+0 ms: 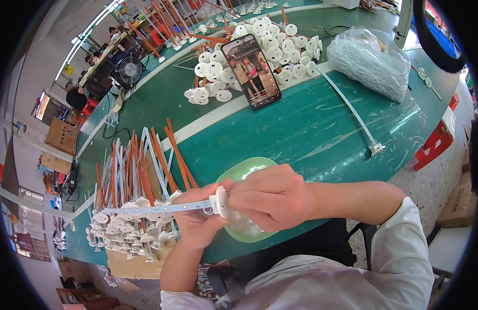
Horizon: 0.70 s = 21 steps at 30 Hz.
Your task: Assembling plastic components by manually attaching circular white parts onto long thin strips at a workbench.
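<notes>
My left hand [195, 227] is closed around the end of a narrow LED strip [161, 208], which points left with its small yellow chips facing up. A white round base [222, 201] with thin wires sits at that end, tilted on edge between my hands. My right hand [272, 196] is closed, its curled fingertips pressed up to the base's right face; whatever they pinch is hidden. Beneath both hands stands a light green bowl [249, 239] holding small whitish parts, partly covered by my right hand.
Strips with white round bases [138, 222] lie bunched on cardboard at left. Beyond the bowl, a phone [252, 72] showing a picture leans on a heap of white discs [272, 44]. A clear plastic bag [370, 62] and one loose strip [352, 106] lie at right.
</notes>
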Available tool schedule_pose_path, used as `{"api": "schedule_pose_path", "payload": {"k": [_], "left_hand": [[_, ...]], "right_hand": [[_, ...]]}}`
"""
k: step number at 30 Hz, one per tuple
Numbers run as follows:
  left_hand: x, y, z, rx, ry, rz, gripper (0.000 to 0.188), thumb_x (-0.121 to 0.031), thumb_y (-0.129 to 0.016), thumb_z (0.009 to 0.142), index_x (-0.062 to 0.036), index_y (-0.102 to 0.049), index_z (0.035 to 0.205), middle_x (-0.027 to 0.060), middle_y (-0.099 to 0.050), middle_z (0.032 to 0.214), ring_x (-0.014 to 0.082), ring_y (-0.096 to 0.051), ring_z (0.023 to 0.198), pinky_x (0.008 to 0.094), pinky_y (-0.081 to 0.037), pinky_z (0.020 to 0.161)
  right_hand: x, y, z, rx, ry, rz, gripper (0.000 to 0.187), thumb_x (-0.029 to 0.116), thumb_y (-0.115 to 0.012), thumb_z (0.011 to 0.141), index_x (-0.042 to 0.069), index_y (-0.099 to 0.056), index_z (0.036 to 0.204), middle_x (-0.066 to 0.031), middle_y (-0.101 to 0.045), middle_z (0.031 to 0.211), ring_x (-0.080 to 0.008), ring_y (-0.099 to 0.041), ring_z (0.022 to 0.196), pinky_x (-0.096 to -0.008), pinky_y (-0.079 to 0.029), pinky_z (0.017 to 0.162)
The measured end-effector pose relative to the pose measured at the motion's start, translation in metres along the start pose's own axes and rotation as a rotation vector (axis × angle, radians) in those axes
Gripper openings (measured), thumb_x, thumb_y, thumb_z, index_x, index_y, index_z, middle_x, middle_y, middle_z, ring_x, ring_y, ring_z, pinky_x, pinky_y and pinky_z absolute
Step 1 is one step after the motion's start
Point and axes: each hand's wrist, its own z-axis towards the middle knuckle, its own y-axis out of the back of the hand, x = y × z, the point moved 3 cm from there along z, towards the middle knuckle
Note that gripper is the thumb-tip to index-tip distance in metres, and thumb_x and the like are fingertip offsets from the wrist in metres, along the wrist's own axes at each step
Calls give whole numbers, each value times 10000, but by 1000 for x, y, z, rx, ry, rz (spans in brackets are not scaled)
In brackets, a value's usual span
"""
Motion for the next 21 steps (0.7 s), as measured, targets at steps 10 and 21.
{"api": "schedule_pose_path", "payload": {"k": [10,21], "left_hand": [[4,-3,-3,-54,51,-105,625,-49,-797,760,14,-484,1297,299,-577,1240,323,-604,1153,411,-503,992],[1,0,-2,-33,51,-105,589,3,-784,745,30,-519,1270,300,-569,1252,329,-598,1158,451,-496,990]], "right_hand": [[4,0,1,-32,43,-52,199,-48,-667,691,-27,-633,886,-109,-651,818,-218,-622,587,-296,-519,505],[4,-1,2,-11,99,-111,282,-26,-662,636,-31,-630,917,-103,-607,832,-213,-606,622,-300,-511,507]]}}
